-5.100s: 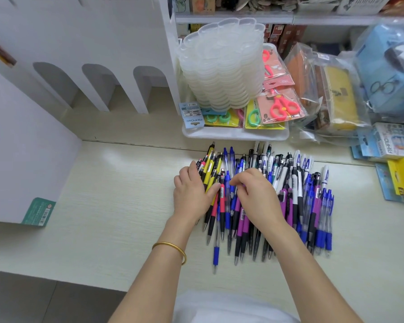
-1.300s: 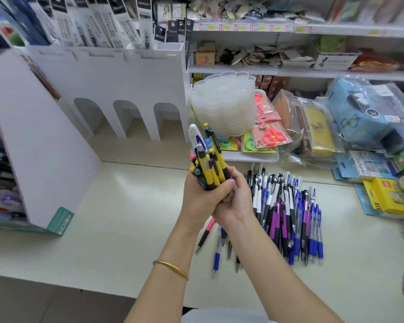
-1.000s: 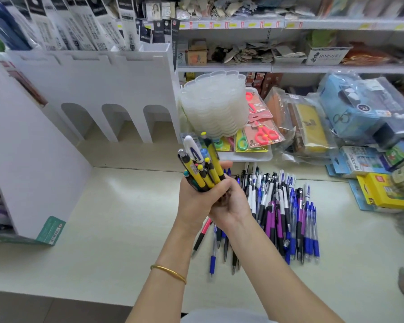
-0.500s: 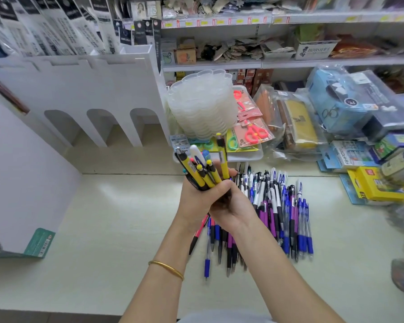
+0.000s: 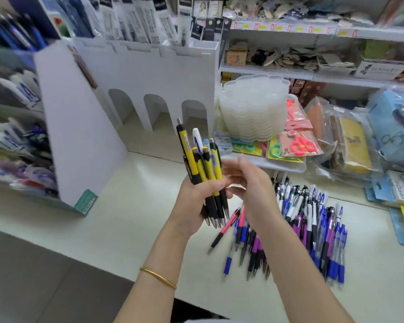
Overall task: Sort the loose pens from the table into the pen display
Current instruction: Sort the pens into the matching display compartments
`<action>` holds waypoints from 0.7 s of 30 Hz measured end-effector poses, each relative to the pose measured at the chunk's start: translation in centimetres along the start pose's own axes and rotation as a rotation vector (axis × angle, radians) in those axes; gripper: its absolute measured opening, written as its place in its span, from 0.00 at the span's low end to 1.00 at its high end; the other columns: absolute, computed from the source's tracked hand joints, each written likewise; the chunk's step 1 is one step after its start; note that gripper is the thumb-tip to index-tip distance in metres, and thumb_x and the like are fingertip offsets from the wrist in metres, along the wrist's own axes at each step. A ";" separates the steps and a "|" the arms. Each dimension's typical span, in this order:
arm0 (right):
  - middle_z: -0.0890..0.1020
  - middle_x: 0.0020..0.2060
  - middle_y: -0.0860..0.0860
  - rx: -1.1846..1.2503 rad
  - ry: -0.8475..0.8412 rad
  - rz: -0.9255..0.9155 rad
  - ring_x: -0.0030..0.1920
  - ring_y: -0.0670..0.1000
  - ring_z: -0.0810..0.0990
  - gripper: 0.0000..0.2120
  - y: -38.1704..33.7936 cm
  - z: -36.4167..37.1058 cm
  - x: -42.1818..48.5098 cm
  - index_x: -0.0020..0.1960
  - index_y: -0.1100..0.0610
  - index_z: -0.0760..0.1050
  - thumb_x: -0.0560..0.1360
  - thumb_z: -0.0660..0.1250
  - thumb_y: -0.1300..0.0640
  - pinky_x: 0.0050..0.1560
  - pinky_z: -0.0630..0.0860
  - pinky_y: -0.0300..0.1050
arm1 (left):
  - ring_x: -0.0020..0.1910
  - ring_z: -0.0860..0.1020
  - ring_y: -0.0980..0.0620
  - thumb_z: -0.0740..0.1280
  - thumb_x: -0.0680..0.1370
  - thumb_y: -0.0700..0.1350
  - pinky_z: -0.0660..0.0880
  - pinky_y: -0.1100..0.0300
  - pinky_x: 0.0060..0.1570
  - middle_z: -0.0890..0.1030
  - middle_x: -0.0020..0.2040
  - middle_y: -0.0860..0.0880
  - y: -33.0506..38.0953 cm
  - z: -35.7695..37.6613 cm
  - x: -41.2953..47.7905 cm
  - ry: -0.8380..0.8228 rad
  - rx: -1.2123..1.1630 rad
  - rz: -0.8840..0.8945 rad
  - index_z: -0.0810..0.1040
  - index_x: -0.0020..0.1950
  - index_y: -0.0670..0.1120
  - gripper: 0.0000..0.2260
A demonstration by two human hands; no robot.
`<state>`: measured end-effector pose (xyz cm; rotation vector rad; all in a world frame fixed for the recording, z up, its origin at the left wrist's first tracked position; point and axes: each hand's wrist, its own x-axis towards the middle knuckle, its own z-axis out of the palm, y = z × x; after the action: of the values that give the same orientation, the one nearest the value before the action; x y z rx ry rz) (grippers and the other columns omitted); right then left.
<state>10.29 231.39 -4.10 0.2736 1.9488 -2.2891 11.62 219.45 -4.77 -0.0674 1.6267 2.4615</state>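
While the left hand (image 5: 194, 201) curls round an upright bundle of yellow pens (image 5: 203, 166) just right of the white pen display (image 5: 84, 127), the right hand (image 5: 252, 183) hovers spread and empty, so, held one-handed, a pen could slide out; loose pens (image 5: 301, 224) lie farther right.

- The left hand (image 5: 196, 201) is gripping a bundle of pens (image 5: 204, 166) upright, with the fingers curling round the barrels.
- The right hand (image 5: 252, 183) is hovering just beside it, fingers loosely spread and holding nothing, its outline blurring.
- The left forearm (image 5: 154, 264) and right forearm (image 5: 296, 264) are extending up from the lower edge, bare, converging toward the hands.
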 end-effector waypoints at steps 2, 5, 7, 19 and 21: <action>0.79 0.33 0.47 -0.137 -0.121 -0.028 0.34 0.46 0.76 0.11 -0.8 1.6 -0.1 0.45 0.57 0.80 0.78 0.65 0.51 0.34 0.71 0.38 | 0.31 0.78 0.50 0.67 0.67 0.37 0.76 0.60 0.34 0.81 0.35 0.48 0.6 -1.2 -1.4 0.023 -0.041 -0.035 0.77 0.50 0.40 0.12; 0.77 0.28 0.47 -0.159 -0.269 -0.012 0.24 0.44 0.71 0.03 -1.1 4.8 -0.7 0.43 0.60 0.77 0.74 0.70 0.61 0.24 0.67 0.34 | 0.31 0.80 0.49 0.65 0.68 0.37 0.77 0.61 0.33 0.82 0.35 0.46 1.6 -3.6 -3.6 0.109 -0.064 -0.047 0.76 0.50 0.40 0.11; 0.79 0.29 0.49 -0.122 -0.325 0.034 0.22 0.45 0.69 0.05 -0.8 7.1 -1.0 0.44 0.60 0.72 0.75 0.68 0.63 0.22 0.64 0.34 | 0.32 0.82 0.47 0.68 0.69 0.36 0.77 0.60 0.32 0.81 0.38 0.42 2.3 -5.6 -5.1 0.232 -0.094 -0.051 0.74 0.52 0.39 0.13; 0.75 0.28 0.49 -0.434 -0.592 -0.165 0.25 0.43 0.70 0.08 -0.5 25.4 -2.3 0.43 0.57 0.75 0.70 0.74 0.57 0.25 0.66 0.36 | 0.29 0.75 0.50 0.69 0.74 0.33 0.74 0.59 0.31 0.76 0.34 0.47 9.9 -20.5 -10.4 0.439 0.039 0.015 0.75 0.60 0.41 0.16; 0.75 0.27 0.49 -0.431 -0.633 -0.181 0.25 0.42 0.71 0.08 -0.9 29.2 -2.5 0.42 0.60 0.75 0.70 0.74 0.59 0.26 0.67 0.32 | 0.30 0.76 0.50 0.68 0.75 0.33 0.75 0.58 0.31 0.77 0.35 0.46 12.1 -23.8 -11.1 0.433 0.074 0.002 0.74 0.59 0.41 0.14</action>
<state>10.88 202.67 1.77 -0.6119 2.0689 -1.6617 18.69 191.62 -1.67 -0.6272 1.8718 2.5078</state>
